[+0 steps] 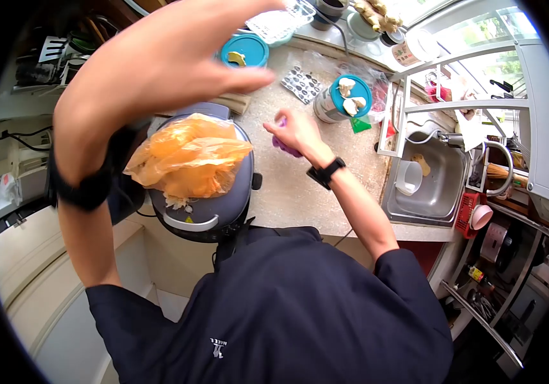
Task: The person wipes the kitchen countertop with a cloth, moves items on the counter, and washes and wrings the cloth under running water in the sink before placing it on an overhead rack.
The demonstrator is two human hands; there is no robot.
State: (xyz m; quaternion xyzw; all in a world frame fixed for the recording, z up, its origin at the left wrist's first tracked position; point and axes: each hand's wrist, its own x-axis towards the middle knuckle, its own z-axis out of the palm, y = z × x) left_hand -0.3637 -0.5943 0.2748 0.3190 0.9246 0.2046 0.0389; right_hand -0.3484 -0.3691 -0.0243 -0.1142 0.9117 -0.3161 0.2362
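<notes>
Raised over the left side of the counter, my left hand (201, 57) is blurred, its thumb apart from the stretched fingers; nothing shows in it. Below it, a crumpled orange plastic bag (191, 157) lies on the lid of a dark grey cooker (242, 185). My right hand (297, 134) is closed round a purple item (285, 147) over the counter, partly hidden by the fingers. Beyond that hand stands a can with a blue lid (357, 89) bearing garlic pieces (353, 104).
The counter (306, 205) holds a blister-like sheet (301, 84), another blue lid (250, 46) and clear plastic wrapping. At right are a white rack frame (460, 104), a sink (437, 189) with a white container (409, 178), and a red basket (465, 214).
</notes>
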